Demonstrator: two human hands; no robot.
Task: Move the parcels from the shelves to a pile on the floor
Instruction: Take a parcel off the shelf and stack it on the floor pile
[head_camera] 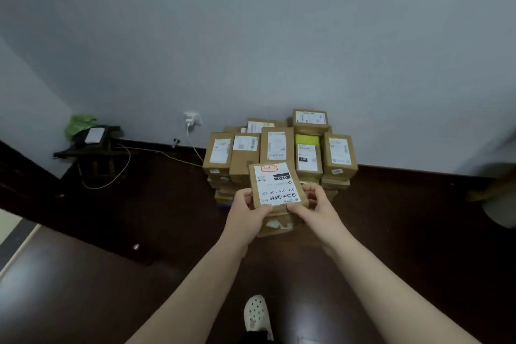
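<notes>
Labelled brown parcel (276, 186) before stacked pile (279, 148)

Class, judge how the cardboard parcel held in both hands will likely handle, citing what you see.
The parcel probably stays stiff: its edges look straight between the left hand and right hand. It seems fairly light, as both hands hold it just by its near end. Its flat faces suggest it will rest on the pile without rolling.

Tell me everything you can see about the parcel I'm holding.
The held parcel is a brown cardboard box, its top covered by a white shipping label with a barcode, a black 010 block and a red-outlined sticker. The left hand and right hand grip its near sides, in front of the parcel pile.
</notes>
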